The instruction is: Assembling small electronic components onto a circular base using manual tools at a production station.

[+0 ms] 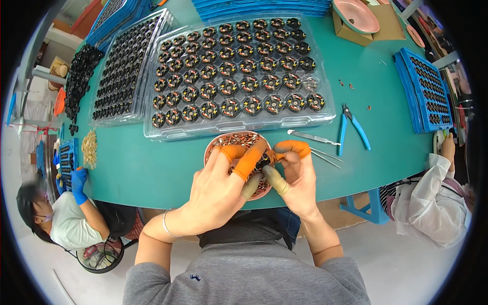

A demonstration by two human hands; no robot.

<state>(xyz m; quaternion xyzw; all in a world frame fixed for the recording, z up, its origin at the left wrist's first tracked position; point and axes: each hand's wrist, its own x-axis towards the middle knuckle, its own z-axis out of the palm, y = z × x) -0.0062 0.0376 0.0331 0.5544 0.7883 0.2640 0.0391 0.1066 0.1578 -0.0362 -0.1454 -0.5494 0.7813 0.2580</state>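
Note:
Above a pink bowl (pixel 207 151) of small copper-and-red parts, my two hands meet around a small black round part (pixel 262 162). My left hand (pixel 216 185) pinches it from the left, with orange finger covers on the fingers and a pale one on the thumb. From the other side my right hand (pixel 300 185) closes its orange-covered finger and pale-covered thumb at the same part. Fingers hide most of it. Just beyond the bowl lies a clear plastic tray (pixel 239 123) of black round parts with red and yellow pieces; one pocket in it holds no black part.
Tweezers (pixel 312 136) and blue-handled pliers (pixel 351 132) lie right of the bowl. At left are a second tray (pixel 127 68), a black heap (pixel 81 71) and yellowish pieces (pixel 90 150). Blue trays (pixel 414 96) stand at right. A person (pixel 66 213) sits left, another (pixel 432 203) right.

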